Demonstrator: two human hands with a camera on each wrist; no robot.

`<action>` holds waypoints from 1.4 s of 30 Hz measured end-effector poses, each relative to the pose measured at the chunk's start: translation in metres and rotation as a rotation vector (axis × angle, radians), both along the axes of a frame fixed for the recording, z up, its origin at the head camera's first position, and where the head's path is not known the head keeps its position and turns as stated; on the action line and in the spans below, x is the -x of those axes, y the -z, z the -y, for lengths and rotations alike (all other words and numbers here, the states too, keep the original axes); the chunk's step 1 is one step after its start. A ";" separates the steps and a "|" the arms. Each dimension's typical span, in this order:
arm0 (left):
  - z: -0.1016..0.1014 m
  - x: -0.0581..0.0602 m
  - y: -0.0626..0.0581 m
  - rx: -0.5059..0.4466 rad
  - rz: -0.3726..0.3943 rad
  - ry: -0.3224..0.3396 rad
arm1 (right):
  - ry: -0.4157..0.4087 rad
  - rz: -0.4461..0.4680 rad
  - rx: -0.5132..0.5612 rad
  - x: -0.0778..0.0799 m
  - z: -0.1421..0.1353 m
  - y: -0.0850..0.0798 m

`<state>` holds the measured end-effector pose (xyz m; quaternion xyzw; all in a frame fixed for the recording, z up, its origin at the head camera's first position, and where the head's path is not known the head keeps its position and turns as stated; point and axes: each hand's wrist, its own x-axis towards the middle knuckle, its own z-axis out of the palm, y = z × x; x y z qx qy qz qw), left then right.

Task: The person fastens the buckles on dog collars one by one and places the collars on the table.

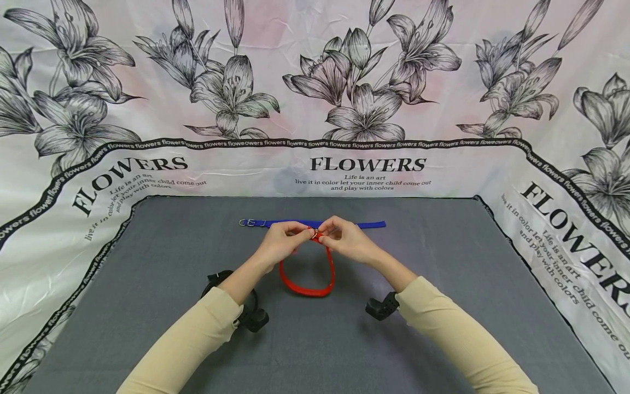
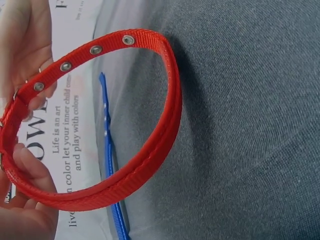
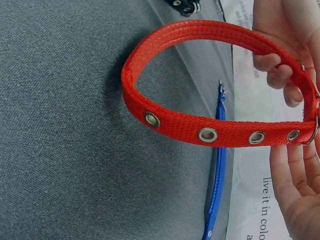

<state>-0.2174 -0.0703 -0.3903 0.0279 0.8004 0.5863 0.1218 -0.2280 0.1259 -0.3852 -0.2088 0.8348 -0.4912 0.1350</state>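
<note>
A red pet collar (image 1: 308,292) is bent into a loop, its buckle end raised between both hands. My left hand (image 1: 278,244) pinches it by the buckle from the left. From the right, my right hand (image 1: 352,241) pinches the strap beside the metal buckle (image 1: 315,234). Metal-rimmed eyelets (image 3: 207,135) run along the strap in the right wrist view, towards the right hand (image 3: 297,195). The padded part (image 2: 145,165) hangs towards the wrists. Fingers partly hide the buckle, so how far the strap is threaded I cannot tell.
A blue collar (image 1: 371,225) lies stretched out on the grey cloth (image 1: 315,350) behind the hands, its buckle to the left. Black wrist cameras (image 1: 381,307) are strapped below the sleeves. A white curtain (image 1: 256,169) with printed flowers and lettering borders the cloth.
</note>
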 end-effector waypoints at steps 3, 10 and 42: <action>-0.001 -0.002 -0.001 -0.030 -0.010 -0.018 | -0.003 -0.009 -0.010 0.000 0.000 0.001; -0.001 -0.002 0.000 -0.080 -0.012 -0.057 | -0.020 -0.014 -0.027 0.000 0.000 0.002; -0.001 0.003 -0.001 -0.312 -0.039 -0.128 | -0.032 0.029 -0.006 0.002 -0.003 -0.002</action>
